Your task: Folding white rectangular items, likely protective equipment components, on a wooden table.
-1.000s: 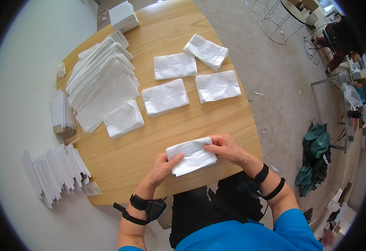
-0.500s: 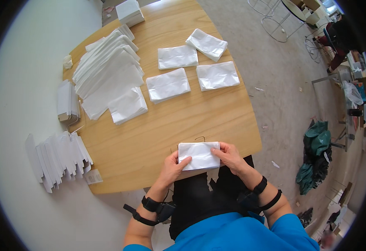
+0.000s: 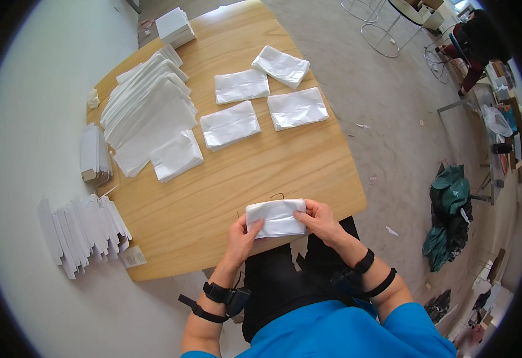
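At the table's near edge I hold a small rectangular stack of thin, slightly glossy white sheets [image 3: 276, 218]; whether they are flat sheets or bags I cannot tell. My left hand [image 3: 244, 240] grips its left side, thumb on top and fingers underneath. On the right side my right hand [image 3: 320, 222] pinches it the same way. A thin dark wire loop [image 3: 278, 196] shows just beyond the stack. Farther off lie several similar white stacks [image 3: 230, 126], beside a large fanned-out pile of white sheets [image 3: 147, 107] on the left.
The wooden table [image 3: 261, 170] meets a white wall on the left. Folded white cartons [image 3: 88, 230] lean by its left edge, and a white box-like block [image 3: 175, 27] stands at the far end. Dark green bags [image 3: 449, 215] lie on the floor at right. A person [image 3: 479, 45] sits far right.
My hands still hold the stack, which has tilted a little, its far edge bending. The whole view has shifted slightly.
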Motion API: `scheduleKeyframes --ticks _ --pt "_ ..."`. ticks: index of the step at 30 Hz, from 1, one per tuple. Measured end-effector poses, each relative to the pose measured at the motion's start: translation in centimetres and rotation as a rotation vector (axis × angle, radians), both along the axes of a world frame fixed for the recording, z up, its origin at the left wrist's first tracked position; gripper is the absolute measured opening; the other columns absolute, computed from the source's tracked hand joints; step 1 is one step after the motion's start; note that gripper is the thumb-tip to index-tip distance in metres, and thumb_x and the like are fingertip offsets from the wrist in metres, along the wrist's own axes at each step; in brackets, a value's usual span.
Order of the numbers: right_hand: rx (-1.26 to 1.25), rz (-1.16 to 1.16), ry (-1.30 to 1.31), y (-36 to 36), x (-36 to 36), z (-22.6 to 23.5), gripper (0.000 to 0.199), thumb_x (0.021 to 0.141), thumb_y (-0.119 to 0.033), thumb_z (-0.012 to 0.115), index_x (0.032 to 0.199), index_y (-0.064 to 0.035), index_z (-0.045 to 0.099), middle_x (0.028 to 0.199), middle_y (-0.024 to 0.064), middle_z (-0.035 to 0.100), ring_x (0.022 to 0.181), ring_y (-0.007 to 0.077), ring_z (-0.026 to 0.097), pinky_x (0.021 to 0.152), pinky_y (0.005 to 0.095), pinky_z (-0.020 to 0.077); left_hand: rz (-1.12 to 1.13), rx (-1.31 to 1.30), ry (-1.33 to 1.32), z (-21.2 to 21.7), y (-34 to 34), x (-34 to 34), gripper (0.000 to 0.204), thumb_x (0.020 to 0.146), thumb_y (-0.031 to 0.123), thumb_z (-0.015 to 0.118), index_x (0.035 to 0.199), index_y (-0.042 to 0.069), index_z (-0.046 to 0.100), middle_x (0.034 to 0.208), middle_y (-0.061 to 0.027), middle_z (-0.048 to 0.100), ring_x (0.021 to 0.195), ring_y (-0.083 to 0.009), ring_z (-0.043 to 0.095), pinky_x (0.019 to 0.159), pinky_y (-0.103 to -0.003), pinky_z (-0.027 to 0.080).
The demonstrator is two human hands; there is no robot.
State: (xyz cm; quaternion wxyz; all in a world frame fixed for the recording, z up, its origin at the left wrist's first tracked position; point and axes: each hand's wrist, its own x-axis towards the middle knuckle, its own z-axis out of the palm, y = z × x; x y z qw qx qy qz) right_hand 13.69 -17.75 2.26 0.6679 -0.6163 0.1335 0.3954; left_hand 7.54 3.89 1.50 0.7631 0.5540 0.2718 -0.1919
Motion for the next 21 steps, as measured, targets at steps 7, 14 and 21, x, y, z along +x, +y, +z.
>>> scheduleKeyframes --ticks 7,14,21 --pt "-0.042 0.146 -0.950 0.0 3.0 2.5 0.024 0.079 0.008 0.061 0.099 -0.0047 0.066 0.099 0.0088 0.069 0.113 0.0264 0.056 0.099 0.0362 0.0412 -0.161 0.486 -0.685 1.6 1.6 1.7 0.018 0.084 0.003 0.068 0.102 0.003 0.067 0.099 -0.0054 0.068 0.098 -0.0172 0.060 0.088 -0.030 0.047" --pt "-0.017 0.184 -0.699 -1.3 1.3 3.2 0.023 0.082 0.007 0.061 0.102 -0.0016 0.068 0.098 0.0081 0.070 0.097 0.0223 0.064 0.086 0.0319 0.0502 -0.209 0.280 -0.366 3.1 2.2 0.5 0.016 0.086 0.005 0.067 0.102 0.001 0.068 0.099 -0.0042 0.069 0.089 -0.0135 0.062 0.082 -0.025 0.049" --pt "0.114 0.097 0.048 -2.6 -2.9 5.2 0.021 0.091 -0.010 0.062 0.106 0.0041 0.066 0.095 0.0060 0.068 0.084 0.0111 0.064 0.071 0.0262 0.0527 -0.213 -0.132 0.002 4.8 2.1 -2.9 0.030 0.093 0.018 0.064 0.118 0.001 0.063 0.103 -0.0037 0.067 0.091 -0.0087 0.061 0.083 -0.024 0.049"
